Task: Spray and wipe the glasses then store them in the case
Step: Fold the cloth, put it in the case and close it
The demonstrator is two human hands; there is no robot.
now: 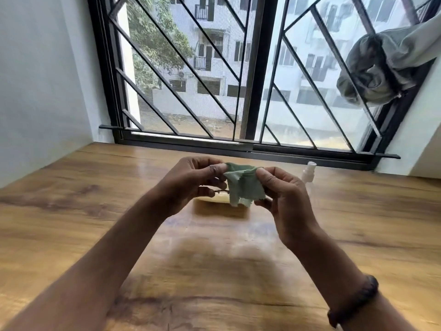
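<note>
Two hands, yours: left hand (pixel 191 185) and right hand (pixel 284 194) each pinch the green cloth (pixel 243 187) over the mostly hidden glasses (pixel 221 191), seemingly for wiping; the likely case (pixel 214 209) waits beneath, the spray bottle (pixel 309 172) is set aside.

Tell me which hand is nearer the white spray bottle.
Right. The right hand is close beside the spray bottle; the left hand is farther off, across the green cloth.
</note>
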